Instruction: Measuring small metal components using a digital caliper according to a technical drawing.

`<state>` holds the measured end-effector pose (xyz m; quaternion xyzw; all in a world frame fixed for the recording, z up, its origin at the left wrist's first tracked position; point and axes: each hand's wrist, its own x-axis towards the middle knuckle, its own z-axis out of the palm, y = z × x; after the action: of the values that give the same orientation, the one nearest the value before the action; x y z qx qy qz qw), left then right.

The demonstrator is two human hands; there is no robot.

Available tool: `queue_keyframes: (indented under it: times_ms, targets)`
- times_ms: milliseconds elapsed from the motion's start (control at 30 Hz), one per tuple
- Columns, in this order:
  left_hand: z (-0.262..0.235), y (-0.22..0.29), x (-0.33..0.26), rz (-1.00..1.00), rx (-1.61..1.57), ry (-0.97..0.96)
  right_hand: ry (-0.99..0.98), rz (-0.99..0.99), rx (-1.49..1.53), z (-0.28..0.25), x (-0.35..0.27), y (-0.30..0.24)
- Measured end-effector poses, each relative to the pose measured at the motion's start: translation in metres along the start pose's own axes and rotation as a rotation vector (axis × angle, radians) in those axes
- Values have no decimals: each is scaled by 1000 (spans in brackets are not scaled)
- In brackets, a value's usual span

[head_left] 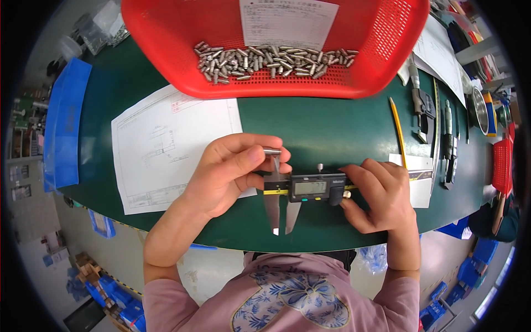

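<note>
My left hand [229, 169] pinches a small shiny metal pin [271, 151] between thumb and fingers. The pin lies crosswise at the small upper jaws of a digital caliper [311, 188]; whether the jaws touch it I cannot tell. My right hand [381, 193] is closed round the caliper's beam, its thumb below near the small roller. The caliper's long lower jaws point toward me, slightly apart with nothing between them. Beyond my hands, a red plastic basket [276, 93] holds a heap of similar metal pins [271, 60].
On the green table [265, 119], a drawing sheet [141, 166] lies at left, beside a blue bin [65, 124]. To the right are a yellow pencil [397, 130], a white card [422, 191] and micrometers [423, 105]. A printed sheet [289, 22] rests inside the basket.
</note>
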<state>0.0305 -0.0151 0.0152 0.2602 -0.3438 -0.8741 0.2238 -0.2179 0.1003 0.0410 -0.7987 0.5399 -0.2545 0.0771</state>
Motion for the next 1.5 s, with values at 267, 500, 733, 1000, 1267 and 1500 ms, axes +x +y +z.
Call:
queue_keyframes:
  times_ms: [267,500,733,1000,1267,1500]
  targets:
    - [0,1,2,34,6,-15,32,9,-13,3,-2,3]
    - [-7,20,22,483,782,280,81,8,-88,3,-1,6]
    - [-27,45,81,1005,1711,526,85,9,-93,2,-3,4]
    - [-19,38,98,1068,1829,524,118,-24,-118,1,-3,4]
    - [3,18,34,340,555,299,253,-77,-212,-8,0,7]
    - [-3,6,10,-4,67,80,266,37,-263,-6,-3,13]
